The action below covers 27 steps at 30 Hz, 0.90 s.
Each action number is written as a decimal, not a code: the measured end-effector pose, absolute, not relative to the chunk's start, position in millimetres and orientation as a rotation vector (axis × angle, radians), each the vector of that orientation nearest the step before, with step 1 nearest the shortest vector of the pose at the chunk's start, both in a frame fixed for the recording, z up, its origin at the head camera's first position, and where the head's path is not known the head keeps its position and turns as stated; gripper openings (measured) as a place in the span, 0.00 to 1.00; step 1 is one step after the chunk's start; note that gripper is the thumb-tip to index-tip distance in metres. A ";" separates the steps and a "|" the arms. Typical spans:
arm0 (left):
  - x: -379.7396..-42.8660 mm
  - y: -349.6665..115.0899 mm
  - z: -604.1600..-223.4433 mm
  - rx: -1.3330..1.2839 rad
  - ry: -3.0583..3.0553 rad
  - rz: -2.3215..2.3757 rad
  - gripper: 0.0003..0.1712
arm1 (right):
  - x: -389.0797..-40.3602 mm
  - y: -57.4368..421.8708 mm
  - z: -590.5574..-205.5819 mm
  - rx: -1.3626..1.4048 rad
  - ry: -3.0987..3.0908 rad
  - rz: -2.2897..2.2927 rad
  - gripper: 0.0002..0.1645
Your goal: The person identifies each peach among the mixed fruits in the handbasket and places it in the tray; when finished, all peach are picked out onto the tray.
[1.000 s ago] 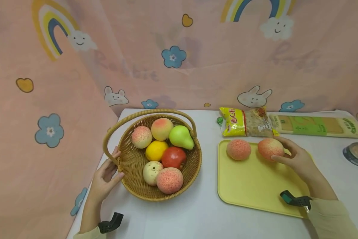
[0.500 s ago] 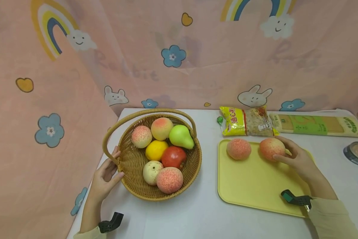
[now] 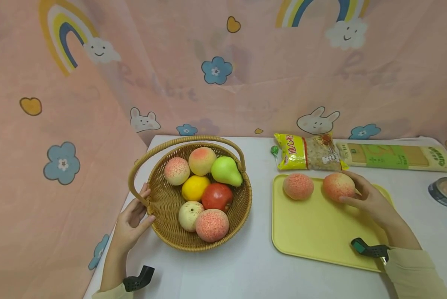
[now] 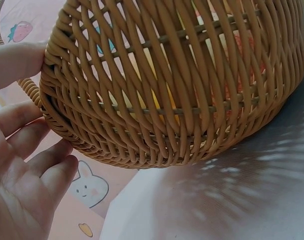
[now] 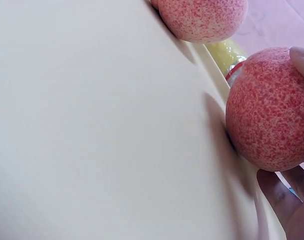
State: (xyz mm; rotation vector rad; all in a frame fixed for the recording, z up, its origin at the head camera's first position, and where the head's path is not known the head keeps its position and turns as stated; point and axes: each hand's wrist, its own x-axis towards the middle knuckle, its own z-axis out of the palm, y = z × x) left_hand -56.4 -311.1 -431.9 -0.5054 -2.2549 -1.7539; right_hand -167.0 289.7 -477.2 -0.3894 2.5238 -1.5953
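At the left, my left hand [image 3: 128, 226] holds the side of a wicker basket [image 3: 165, 207] where its arched handle joins the rim. The left wrist view shows thumb and fingers at the woven wall [image 4: 156, 100]. Inside the basket lie a green pear [image 3: 226, 171], a red apple [image 3: 216, 197], a yellow lemon-like fruit [image 3: 195, 188], and several peach-like or pale round fruits. My right hand [image 3: 374, 203] grips a speckled red peach [image 3: 337, 187] at the far side of a yellow tray [image 3: 320, 232], thumb and fingers on opposite sides. Another pink peach [image 3: 298, 187] rests to its left.
Behind the tray lie a yellow bag of pasta [image 3: 307, 153] and a long flat noodle packet [image 3: 399, 157]. A green-wrapped lollipop [image 3: 274, 150] is beside the bag. A round tin [image 3: 446, 192] stands at the far right. A pink printed cloth [image 3: 245, 104] hangs behind the table.
The peach in my right hand has turned and shifted very slightly over the tray. My left hand and the basket have stayed in place.
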 end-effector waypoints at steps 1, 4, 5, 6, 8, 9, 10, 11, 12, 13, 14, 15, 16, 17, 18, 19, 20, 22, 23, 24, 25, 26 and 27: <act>-56.6 -311.5 -432.3 -0.513 -2.252 -1.751 0.37 | -167.1 289.4 -476.9 -0.380 2.521 -1.595 0.44; -56.9 -312.1 -433.1 -0.546 -2.232 -1.755 0.37 | -166.7 289.5 -476.4 -0.362 2.510 -1.593 0.44; -57.0 -312.1 -433.2 -0.555 -2.228 -1.754 0.36 | -166.3 290.2 -476.6 -0.371 2.510 -1.585 0.44; -56.9 -312.0 -433.2 -0.563 -2.225 -1.753 0.36 | -165.9 290.7 -476.6 -0.373 2.505 -1.585 0.44; -56.7 -311.6 -432.9 -0.557 -2.225 -1.760 0.36 | -165.1 292.2 -477.2 -0.399 2.495 -1.573 0.44; -56.5 -311.3 -432.5 -0.548 -2.228 -1.763 0.36 | -164.8 292.8 -477.5 -0.412 2.488 -1.569 0.44; -56.3 -311.1 -432.1 -0.538 -2.235 -1.762 0.36 | -164.7 293.5 -478.1 -0.422 2.484 -1.561 0.44; -56.2 -310.9 -431.6 -0.526 -2.240 -1.762 0.36 | -164.6 293.9 -478.3 -0.425 2.477 -1.558 0.44; -56.0 -310.7 -431.0 -0.516 -2.243 -1.765 0.37 | -164.6 294.0 -478.5 -0.429 2.470 -1.556 0.44; -55.8 -310.5 -430.7 -0.508 -2.243 -1.771 0.37 | -164.5 294.2 -478.8 -0.433 2.463 -1.557 0.44; -55.6 -310.3 -430.3 -0.499 -2.244 -1.777 0.37 | -164.5 294.3 -479.2 -0.439 2.457 -1.562 0.43; -55.4 -310.2 -430.1 -0.496 -2.246 -1.778 0.37 | -164.5 294.2 -479.5 -0.448 2.446 -1.574 0.43; -55.3 -310.1 -429.8 -0.494 -2.245 -1.779 0.38 | -164.6 294.1 -479.8 -0.458 2.434 -1.589 0.42; -55.2 -310.2 -429.7 -0.490 -2.246 -1.780 0.38 | -164.7 293.7 -480.0 -0.474 2.421 -1.607 0.42; -55.1 -310.3 -429.7 -0.489 -2.246 -1.782 0.38 | -164.7 293.3 -480.2 -0.488 2.408 -1.624 0.41; -55.0 -310.3 -429.7 -0.485 -2.247 -1.783 0.38 | -164.7 293.0 -480.4 -0.502 2.396 -1.642 0.40; -55.0 -310.4 -429.6 -0.478 -2.250 -1.784 0.38 | -164.7 292.7 -480.4 -0.512 2.389 -1.653 0.40; -55.1 -310.4 -429.6 -0.476 -2.252 -1.786 0.38 | -164.3 292.2 -480.1 -0.518 2.388 -1.664 0.40; -55.0 -310.4 -429.7 -0.472 -2.255 -1.788 0.38 | -164.1 292.2 -480.0 -0.519 2.398 -1.663 0.40; -55.0 -310.3 -429.8 -0.472 -2.256 -1.787 0.38 | -163.6 292.1 -479.8 -0.517 2.411 -1.660 0.40; -55.0 -310.2 -429.8 -0.472 -2.256 -1.787 0.38 | -163.2 292.0 -479.5 -0.515 2.427 -1.659 0.40; -55.1 -310.1 -430.0 -0.473 -2.255 -1.789 0.38 | -162.8 292.0 -479.1 -0.514 2.444 -1.660 0.40; -55.3 -310.0 -430.0 -0.473 -2.254 -1.789 0.38 | -162.4 292.0 -478.9 -0.515 2.455 -1.664 0.40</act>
